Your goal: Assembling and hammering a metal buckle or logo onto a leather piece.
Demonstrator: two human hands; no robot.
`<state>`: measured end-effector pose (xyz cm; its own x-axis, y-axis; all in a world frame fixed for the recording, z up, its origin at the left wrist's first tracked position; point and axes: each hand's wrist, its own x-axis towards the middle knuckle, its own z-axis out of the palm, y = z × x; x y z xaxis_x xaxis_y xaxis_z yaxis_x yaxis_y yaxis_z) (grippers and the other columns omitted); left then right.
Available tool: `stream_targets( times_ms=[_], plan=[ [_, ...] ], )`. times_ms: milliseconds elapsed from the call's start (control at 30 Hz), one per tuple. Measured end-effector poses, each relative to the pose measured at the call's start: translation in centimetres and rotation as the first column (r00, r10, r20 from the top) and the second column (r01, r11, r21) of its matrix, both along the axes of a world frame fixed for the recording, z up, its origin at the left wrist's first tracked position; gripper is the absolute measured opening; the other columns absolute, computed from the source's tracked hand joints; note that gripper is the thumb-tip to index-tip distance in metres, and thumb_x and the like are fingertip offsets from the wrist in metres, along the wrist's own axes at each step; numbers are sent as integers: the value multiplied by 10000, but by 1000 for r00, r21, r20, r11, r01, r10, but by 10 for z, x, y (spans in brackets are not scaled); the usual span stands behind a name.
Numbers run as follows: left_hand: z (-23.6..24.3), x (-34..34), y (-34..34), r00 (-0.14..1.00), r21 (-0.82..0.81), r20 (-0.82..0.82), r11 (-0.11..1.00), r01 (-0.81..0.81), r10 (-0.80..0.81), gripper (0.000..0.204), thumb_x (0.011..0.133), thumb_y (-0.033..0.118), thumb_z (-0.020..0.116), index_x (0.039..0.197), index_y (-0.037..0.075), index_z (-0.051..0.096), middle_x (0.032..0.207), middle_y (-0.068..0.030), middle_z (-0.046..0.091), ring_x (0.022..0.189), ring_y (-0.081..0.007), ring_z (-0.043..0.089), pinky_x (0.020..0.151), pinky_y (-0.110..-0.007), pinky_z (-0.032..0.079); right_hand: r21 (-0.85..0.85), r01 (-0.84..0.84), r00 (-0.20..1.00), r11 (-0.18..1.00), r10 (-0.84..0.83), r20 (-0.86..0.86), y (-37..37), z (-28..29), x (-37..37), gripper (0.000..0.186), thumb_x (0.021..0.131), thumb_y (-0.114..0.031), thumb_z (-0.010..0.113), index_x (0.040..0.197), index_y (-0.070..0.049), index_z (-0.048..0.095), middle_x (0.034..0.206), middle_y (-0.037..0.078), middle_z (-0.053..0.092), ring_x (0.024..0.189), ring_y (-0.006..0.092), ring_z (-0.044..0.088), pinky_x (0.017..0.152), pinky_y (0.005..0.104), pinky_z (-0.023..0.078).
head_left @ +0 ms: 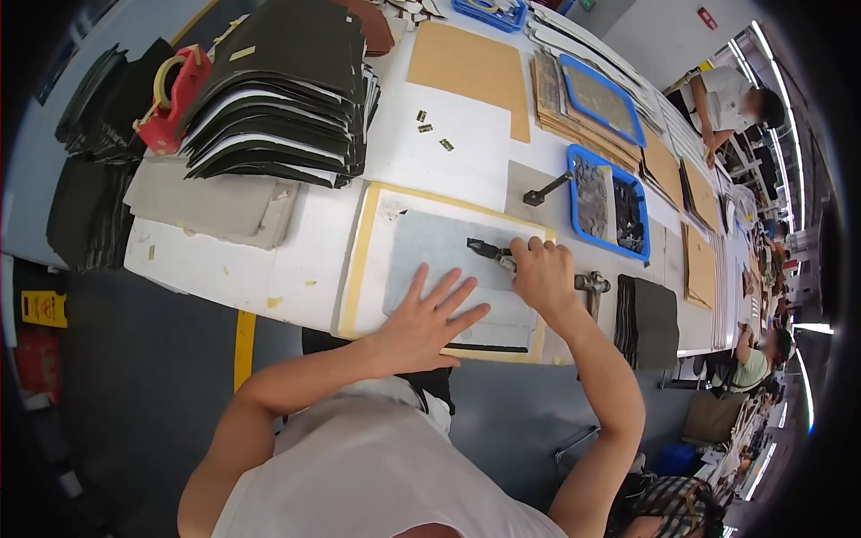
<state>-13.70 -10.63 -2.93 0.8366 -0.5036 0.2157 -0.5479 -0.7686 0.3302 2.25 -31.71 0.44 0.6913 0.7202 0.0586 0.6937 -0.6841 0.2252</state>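
Note:
On the table in front of me is a white board (pixel 372 296) edged in yellow tape. A pale blue-grey sheet (pixel 421 235) lies on it, with a black strip (pixel 489 347) along its near edge. My left hand (pixel 421 314) is spread flat on the sheet, fingers apart, with nothing in it. My right hand (pixel 543 273) is closed around a metal hand tool that looks like pliers (pixel 484 247). Its dark head points left, over the sheet's far part. Just right of this hand sits a metal tool resembling a hammer (pixel 592 283), partly hidden.
A tall stack of black sheets (pixel 278 99) and a red tape dispenser (pixel 175 103) stand left. A blue tray (pixel 641 238) holds grey and black pieces, beside a black post-like tool (pixel 547 188). Black sheets (pixel 650 318) lie at the near right. Other people work further right.

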Motion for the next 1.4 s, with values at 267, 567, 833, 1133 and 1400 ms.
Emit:
stream_targets(
  times_ms=[267, 567, 833, 1133, 1400],
  plan=[
    [5, -11, -3, 1000, 50, 15, 999, -4, 3, 896, 788, 499, 791, 1533, 132, 455, 1565, -220, 395, 1430, -396, 369, 1132, -664, 278, 248, 494, 857, 833, -417, -304, -46, 16, -42, 354, 769, -145, 708, 1115, -92, 658, 998, 122, 729, 873, 374, 712, 754, 502, 544],
    [69, 1, 25, 955, -192, 287, 981, -25, 80, 440, 783, 91, 661, 1214, 8, 635, 1021, -67, 662, 909, -220, 637, 793, -344, 518, 469, 230, 886, 853, -383, 262, -92, -12, -83, 343, 871, -187, 749, 1186, -70, 677, 966, 101, 714, 777, 285, 697, 708, 411, 555],
    [194, 46, 64, 986, -583, 97, 811, -56, 138, 168, 938, 17, 613, 1088, -13, 682, 923, -169, 677, 757, -332, 645, 708, -355, 521, 666, 716, 388, 211, 672, -631, -15, 8, -143, 473, 731, -65, 921, 1118, 26, 664, 869, 79, 675, 728, 156, 636, 640, 316, 541],
    [171, 86, 78, 899, -604, -403, 688, -402, 172, 223, 1055, 164, 583, 1114, -34, 667, 865, -49, 693, 789, -93, 599, 758, -301, 524, 706, 706, 496, 49, 677, -544, 41, 63, -154, 86, 980, -25, 627, 1034, 31, 661, 917, 150, 723, 616, 127, 628, 547, 272, 547],
    [103, 74, 49, 835, -539, -546, 736, -409, 64, 427, 944, 378, 682, 1197, 35, 689, 1026, -210, 754, 967, -358, 732, 869, -435, 549, 697, 715, 541, -51, 671, -507, 56, 83, -157, 179, 1011, -89, 520, 1020, 30, 653, 806, 138, 711, 562, 113, 576, 482, 242, 469]
  ],
)
